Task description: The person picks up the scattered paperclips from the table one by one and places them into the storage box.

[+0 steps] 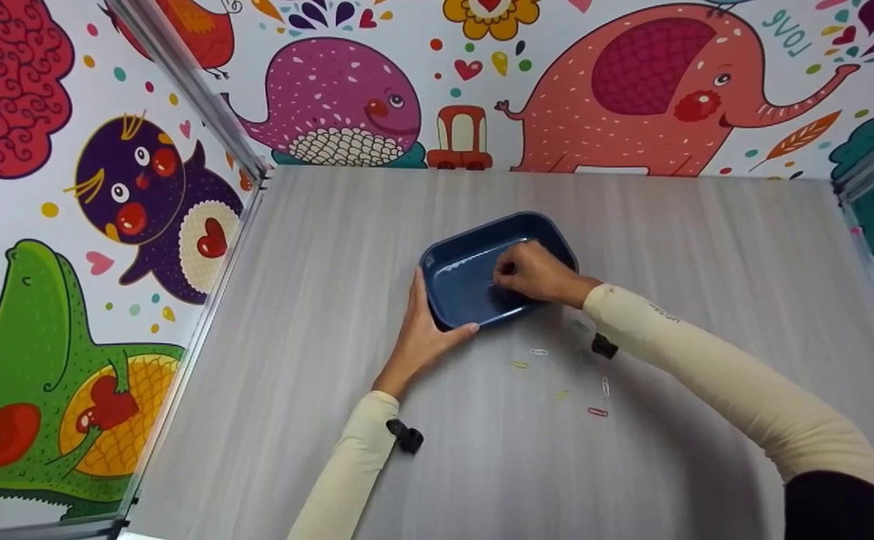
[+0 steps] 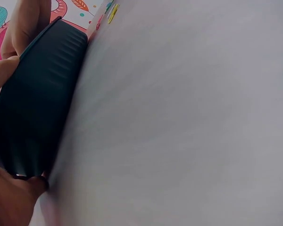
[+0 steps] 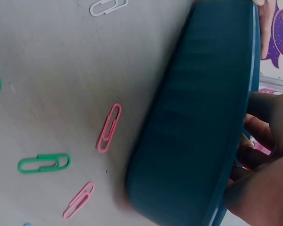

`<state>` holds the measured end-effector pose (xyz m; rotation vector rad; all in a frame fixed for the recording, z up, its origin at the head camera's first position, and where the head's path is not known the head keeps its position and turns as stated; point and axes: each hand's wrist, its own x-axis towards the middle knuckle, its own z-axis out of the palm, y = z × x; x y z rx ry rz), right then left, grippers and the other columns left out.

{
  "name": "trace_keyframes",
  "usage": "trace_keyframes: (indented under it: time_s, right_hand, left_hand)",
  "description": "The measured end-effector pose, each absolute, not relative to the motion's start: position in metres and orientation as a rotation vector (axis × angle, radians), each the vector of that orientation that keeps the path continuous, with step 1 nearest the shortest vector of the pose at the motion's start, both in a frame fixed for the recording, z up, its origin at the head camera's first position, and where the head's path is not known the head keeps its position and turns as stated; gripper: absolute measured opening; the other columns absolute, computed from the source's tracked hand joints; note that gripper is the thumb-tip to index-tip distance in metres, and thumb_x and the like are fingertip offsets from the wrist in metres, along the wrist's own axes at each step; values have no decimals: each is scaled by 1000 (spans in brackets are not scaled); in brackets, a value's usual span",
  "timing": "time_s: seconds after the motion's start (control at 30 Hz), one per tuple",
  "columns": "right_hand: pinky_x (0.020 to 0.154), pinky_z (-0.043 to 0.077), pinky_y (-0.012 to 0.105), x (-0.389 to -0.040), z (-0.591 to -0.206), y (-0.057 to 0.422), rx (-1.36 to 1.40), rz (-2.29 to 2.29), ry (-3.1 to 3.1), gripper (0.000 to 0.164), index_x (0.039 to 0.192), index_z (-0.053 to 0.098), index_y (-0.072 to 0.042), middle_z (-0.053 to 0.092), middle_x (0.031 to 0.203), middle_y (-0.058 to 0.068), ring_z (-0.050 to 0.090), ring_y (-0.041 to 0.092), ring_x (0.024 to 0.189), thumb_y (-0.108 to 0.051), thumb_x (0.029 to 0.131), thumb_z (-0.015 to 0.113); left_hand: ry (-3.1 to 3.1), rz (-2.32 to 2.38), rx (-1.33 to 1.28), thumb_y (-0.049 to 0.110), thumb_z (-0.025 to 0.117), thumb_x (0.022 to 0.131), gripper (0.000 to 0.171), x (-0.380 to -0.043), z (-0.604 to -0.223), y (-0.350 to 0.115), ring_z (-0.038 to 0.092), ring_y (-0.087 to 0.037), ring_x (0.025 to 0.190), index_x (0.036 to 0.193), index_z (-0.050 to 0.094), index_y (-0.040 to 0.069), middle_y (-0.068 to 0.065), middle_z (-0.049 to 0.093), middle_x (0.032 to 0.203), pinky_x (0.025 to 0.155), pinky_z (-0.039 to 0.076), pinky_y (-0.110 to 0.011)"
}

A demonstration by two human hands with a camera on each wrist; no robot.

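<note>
A dark blue rectangular dish (image 1: 467,292) with rounded corners sits on the table. My left hand (image 1: 423,341) grips its near left corner, fingers along the left side and thumb at the near side. In the left wrist view the dish's outer wall (image 2: 42,89) shows between thumb and fingers. My right hand (image 1: 534,271) reaches over the near right rim, fingers curled down inside the dish. A small pale spot shows on the dish floor by its fingertips; I cannot tell whether they pinch anything. The right wrist view shows these fingers (image 3: 254,136) partly hidden behind the wall.
Several paper clips lie on the table in front of the dish, among them a white clip (image 1: 539,352), a yellow clip (image 1: 520,364) and a red clip (image 1: 597,412). Near the dish are a pink clip (image 3: 109,128) and a green clip (image 3: 44,163). Cartoon-printed panels (image 1: 331,97) enclose the table.
</note>
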<state>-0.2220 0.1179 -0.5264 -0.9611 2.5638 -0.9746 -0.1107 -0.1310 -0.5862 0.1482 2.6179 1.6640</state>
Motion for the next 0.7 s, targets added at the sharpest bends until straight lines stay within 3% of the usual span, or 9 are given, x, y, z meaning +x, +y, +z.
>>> trace_keyframes:
  time_s: [0.7]
  right_hand:
    - [69, 50, 32, -229, -534, 78, -1083, -820, 2425, 11, 91, 81, -3, 68, 79, 1, 58, 13, 70, -3, 100, 75]
  left_hand:
    - [2623, 1660, 140, 49, 93, 87, 139, -111, -587, -133, 10, -36, 169, 176, -4, 5, -18, 1, 184, 133, 20, -57]
